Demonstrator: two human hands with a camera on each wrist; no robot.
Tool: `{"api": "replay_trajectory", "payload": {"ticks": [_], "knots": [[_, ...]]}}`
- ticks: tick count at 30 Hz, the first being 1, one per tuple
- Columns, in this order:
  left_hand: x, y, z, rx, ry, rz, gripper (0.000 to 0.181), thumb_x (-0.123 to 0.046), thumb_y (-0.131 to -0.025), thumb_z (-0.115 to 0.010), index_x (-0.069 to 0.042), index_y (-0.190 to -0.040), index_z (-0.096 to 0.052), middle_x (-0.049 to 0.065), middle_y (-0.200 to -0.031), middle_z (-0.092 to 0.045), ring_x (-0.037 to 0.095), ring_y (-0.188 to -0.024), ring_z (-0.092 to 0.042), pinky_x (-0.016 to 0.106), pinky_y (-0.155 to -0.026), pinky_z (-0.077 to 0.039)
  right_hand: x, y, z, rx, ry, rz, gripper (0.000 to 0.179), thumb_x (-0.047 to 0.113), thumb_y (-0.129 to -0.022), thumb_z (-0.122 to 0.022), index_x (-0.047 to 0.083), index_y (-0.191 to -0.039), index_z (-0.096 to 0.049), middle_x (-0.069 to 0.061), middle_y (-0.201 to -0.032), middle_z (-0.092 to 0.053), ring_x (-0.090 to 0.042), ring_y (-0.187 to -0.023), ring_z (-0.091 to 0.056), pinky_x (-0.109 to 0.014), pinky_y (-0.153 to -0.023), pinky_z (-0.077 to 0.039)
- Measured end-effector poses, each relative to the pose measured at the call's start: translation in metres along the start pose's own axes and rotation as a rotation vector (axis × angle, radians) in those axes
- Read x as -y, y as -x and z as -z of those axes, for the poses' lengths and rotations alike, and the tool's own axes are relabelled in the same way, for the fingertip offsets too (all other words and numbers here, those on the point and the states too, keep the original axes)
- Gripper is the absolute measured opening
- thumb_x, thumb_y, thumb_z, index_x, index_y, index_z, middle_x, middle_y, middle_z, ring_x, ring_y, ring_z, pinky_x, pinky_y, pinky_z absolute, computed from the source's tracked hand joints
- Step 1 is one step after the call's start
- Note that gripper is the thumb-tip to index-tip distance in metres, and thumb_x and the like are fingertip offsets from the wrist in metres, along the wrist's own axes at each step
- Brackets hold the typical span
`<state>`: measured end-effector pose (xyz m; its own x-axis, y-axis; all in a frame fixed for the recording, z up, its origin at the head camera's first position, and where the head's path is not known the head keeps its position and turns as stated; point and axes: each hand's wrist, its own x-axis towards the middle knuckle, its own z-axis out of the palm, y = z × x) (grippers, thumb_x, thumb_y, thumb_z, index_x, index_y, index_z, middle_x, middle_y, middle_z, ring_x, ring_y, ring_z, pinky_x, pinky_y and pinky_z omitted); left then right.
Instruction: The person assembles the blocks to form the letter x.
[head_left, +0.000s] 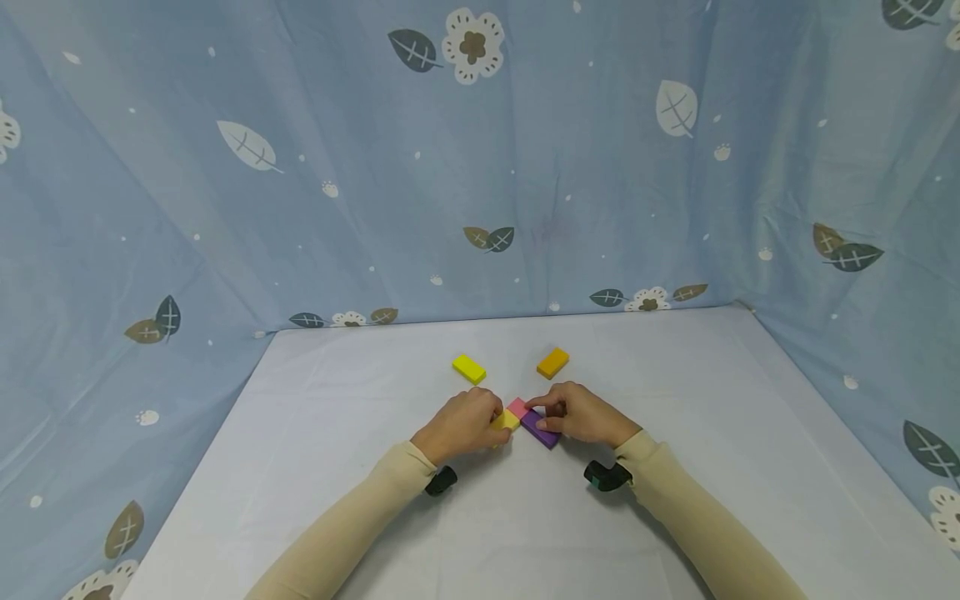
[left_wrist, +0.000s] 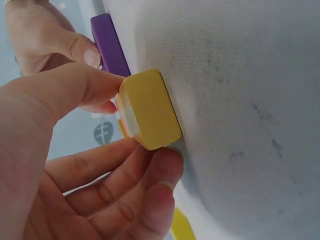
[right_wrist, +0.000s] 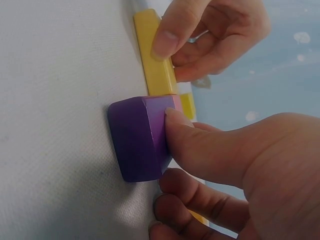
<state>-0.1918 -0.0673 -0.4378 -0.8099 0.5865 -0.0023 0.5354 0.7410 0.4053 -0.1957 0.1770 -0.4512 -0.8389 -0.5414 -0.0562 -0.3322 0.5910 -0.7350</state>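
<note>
My left hand (head_left: 459,423) pinches a pale yellow block (left_wrist: 152,110) between thumb and fingers, low at the white tabletop. Opposite it, my right hand (head_left: 588,414) grips a purple block (right_wrist: 137,142) by its sides, thumb on one face and fingertips on the other. The two blocks meet near a corner in the head view. Just beyond them a small pink block (head_left: 517,407) touches the purple one, partly covered by my right index finger. Each hand hides part of the block it holds.
Farther back on the white tabletop (head_left: 337,392) lie a bright yellow block (head_left: 468,368) to the left and an orange block (head_left: 552,363) to the right. A blue patterned curtain (head_left: 450,167) stands behind the table and along both sides. Dark wrist devices (head_left: 607,477) sit under the sleeves.
</note>
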Motion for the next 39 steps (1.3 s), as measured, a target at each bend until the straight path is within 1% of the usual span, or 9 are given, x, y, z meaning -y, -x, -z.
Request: {"api": "replay_trajectory", "payload": {"ticks": [3,5,9,12,20,24,28,34,39], "knots": [[0.001,0.0,0.001,0.009,0.003,0.004,0.029,-0.03,-0.089,-0.078,-0.01,-0.073,-0.065,-0.007,-0.062,-0.041,0.004,-0.046,-0.037,0.019,-0.045,-0.027,0.0,0.0,0.0,-0.002,0.003,-0.003,0.036,0.01,-0.092,-0.077,0.007,-0.128,-0.074,-0.001,-0.077,-0.053,-0.013,-0.068,-0.046,-0.019,-0.058,-0.035],[0.001,0.001,0.003,0.02,0.009,0.014,0.028,-0.032,-0.09,-0.078,-0.006,-0.083,-0.071,-0.005,-0.063,-0.044,0.004,-0.046,-0.039,0.019,-0.046,-0.029,0.0,0.0,0.0,-0.002,0.007,-0.004,0.036,0.01,-0.092,-0.077,0.007,-0.128,-0.074,-0.001,-0.077,-0.054,-0.013,-0.068,-0.046,-0.019,-0.058,-0.035],[0.002,0.0,0.009,0.022,0.008,0.02,0.039,-0.035,-0.09,-0.077,-0.001,-0.109,-0.075,0.0,-0.075,-0.062,0.005,-0.051,-0.046,0.019,-0.052,-0.04,0.0,0.0,0.0,-0.004,0.015,-0.003,0.036,0.01,-0.092,-0.077,0.007,-0.128,-0.073,-0.001,-0.076,-0.054,-0.014,-0.068,-0.046,-0.02,-0.058,-0.036],[0.003,0.0,0.013,0.019,-0.007,0.015,0.044,-0.035,-0.091,-0.075,-0.001,-0.118,-0.074,0.004,-0.09,-0.071,0.006,-0.058,-0.052,0.021,-0.06,-0.048,0.0,0.0,0.001,-0.005,0.016,-0.004,0.036,0.011,-0.092,-0.077,0.007,-0.128,-0.073,-0.002,-0.076,-0.054,-0.014,-0.067,-0.046,-0.02,-0.058,-0.035],[0.002,0.001,0.025,0.01,0.014,0.011,0.041,-0.035,-0.093,-0.074,-0.005,-0.121,-0.073,0.005,-0.098,-0.071,0.011,-0.071,-0.058,0.026,-0.066,-0.051,-0.001,0.0,0.001,0.0,0.015,-0.009,0.036,0.012,-0.093,-0.077,0.008,-0.129,-0.074,-0.002,-0.077,-0.054,-0.014,-0.068,-0.046,-0.02,-0.058,-0.036],[0.002,0.0,0.029,-0.029,0.002,-0.011,0.041,-0.036,-0.093,-0.074,-0.006,-0.121,-0.074,0.005,-0.099,-0.071,0.012,-0.073,-0.056,0.025,-0.066,-0.049,-0.001,0.0,0.0,-0.001,-0.001,-0.012,0.036,0.011,-0.093,-0.077,0.008,-0.128,-0.074,-0.002,-0.078,-0.054,-0.014,-0.068,-0.047,-0.02,-0.058,-0.036],[0.003,0.0,0.033,-0.081,0.028,-0.055,0.039,-0.033,-0.093,-0.076,-0.004,-0.119,-0.075,0.009,-0.1,-0.072,0.013,-0.074,-0.057,0.025,-0.066,-0.049,-0.001,0.0,0.0,-0.001,-0.007,-0.007,0.035,0.011,-0.093,-0.077,0.008,-0.128,-0.074,-0.002,-0.078,-0.054,-0.014,-0.069,-0.047,-0.02,-0.059,-0.036],[0.004,0.002,0.033,-0.113,0.087,-0.076,0.038,-0.031,-0.093,-0.076,-0.004,-0.12,-0.074,0.012,-0.104,-0.071,0.016,-0.082,-0.06,0.026,-0.069,-0.051,-0.001,0.0,0.0,-0.001,0.003,-0.01,0.035,0.011,-0.093,-0.077,0.007,-0.128,-0.074,-0.001,-0.078,-0.055,-0.014,-0.069,-0.047,-0.02,-0.059,-0.037],[0.006,0.002,0.029,-0.132,0.102,-0.082,0.038,-0.031,-0.094,-0.075,-0.005,-0.122,-0.073,0.012,-0.104,-0.071,0.017,-0.087,-0.063,0.028,-0.073,-0.052,-0.001,0.0,0.001,-0.002,0.008,-0.018,0.036,0.012,-0.093,-0.077,0.007,-0.128,-0.074,-0.002,-0.079,-0.057,-0.015,-0.07,-0.047,-0.021,-0.06,-0.037]]}}
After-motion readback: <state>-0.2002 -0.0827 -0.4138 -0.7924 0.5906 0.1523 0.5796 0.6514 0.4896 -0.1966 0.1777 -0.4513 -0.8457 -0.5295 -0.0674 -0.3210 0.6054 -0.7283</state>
